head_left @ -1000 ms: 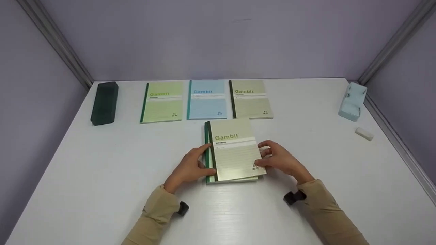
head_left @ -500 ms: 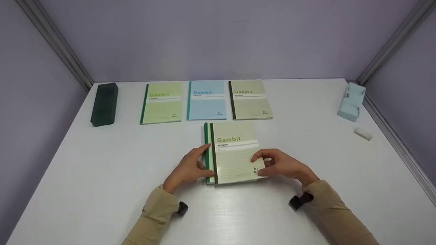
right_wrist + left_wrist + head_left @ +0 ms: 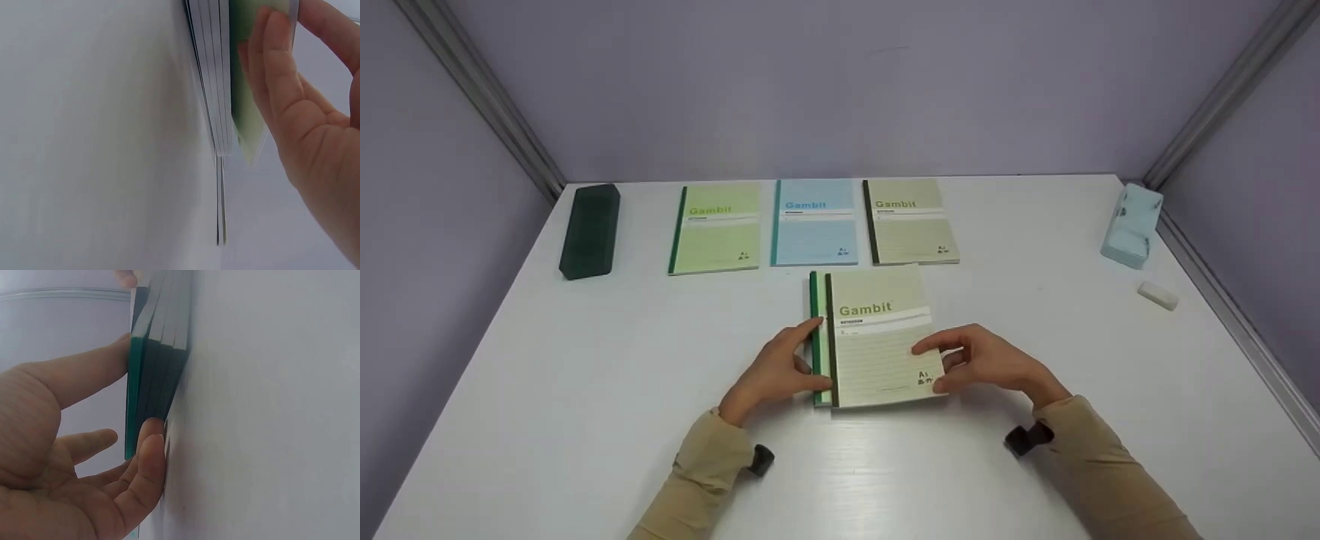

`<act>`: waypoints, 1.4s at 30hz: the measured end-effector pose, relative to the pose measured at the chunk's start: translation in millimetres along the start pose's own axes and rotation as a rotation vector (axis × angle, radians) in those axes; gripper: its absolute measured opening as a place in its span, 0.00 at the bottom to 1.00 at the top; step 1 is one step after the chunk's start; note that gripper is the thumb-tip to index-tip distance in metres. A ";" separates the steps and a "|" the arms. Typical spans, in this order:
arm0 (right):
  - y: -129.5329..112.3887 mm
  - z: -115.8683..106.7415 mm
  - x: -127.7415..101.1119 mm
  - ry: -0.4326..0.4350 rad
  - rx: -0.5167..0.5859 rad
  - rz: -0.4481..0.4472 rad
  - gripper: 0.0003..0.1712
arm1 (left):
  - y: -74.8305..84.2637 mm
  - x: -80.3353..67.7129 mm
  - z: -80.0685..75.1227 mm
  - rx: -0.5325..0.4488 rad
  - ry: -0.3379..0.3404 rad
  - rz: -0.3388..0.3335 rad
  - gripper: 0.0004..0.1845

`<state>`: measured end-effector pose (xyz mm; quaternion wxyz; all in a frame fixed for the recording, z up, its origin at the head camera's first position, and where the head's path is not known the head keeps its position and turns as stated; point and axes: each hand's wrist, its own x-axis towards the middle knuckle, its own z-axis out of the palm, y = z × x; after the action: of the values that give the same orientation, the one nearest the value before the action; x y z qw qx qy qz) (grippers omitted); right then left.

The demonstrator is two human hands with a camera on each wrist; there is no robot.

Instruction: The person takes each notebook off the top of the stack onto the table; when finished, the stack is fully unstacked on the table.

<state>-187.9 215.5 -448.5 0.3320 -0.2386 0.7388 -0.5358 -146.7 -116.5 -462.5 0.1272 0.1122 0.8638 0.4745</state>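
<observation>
A khaki notebook [image 3: 877, 360] with a dark spine lies over a stack of notebooks [image 3: 814, 289] near the table's middle, shifted slightly right of it. Under it, a green-spined notebook shows along the left. My left hand [image 3: 780, 366] holds the stack at its spine side, thumb and fingertips against the spines [image 3: 163, 377] in the left wrist view. With thumb and fingers, my right hand [image 3: 990, 358] pinches the khaki notebook at its lower right edge. In the right wrist view that notebook [image 3: 247, 112] stands at an angle, its edge raised off the stack [image 3: 216, 73].
Behind the stack lie a green notebook [image 3: 716, 232], a blue notebook [image 3: 815, 234] and another khaki notebook [image 3: 913, 232] in a row. A dark green box [image 3: 590, 232] stands far left; a pale blue case [image 3: 1132, 226] and a white eraser [image 3: 1158, 295] lie right.
The top khaki notebook has slid a little right and toward me, and straightened. My right hand has shifted right, its index finger now over the cover. My left hand stays put.
</observation>
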 end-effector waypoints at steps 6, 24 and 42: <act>-12.6 -5.9 0.7 0.016 -0.007 -0.024 0.31 | -0.3 -0.1 -1.1 0.004 -0.005 0.005 0.49; -54.4 -25.2 4.2 0.143 -0.141 -0.096 0.32 | -0.5 0.8 -0.3 0.001 -0.014 -0.012 0.49; -59.6 -77.7 -13.2 0.321 -0.239 -0.095 0.34 | 0.6 0.6 -0.7 0.015 -0.006 -0.018 0.49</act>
<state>-237.3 255.4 -372.8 0.1535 -0.2226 0.8284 -0.4905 -147.5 -116.5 -461.8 0.1331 0.1068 0.8679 0.4666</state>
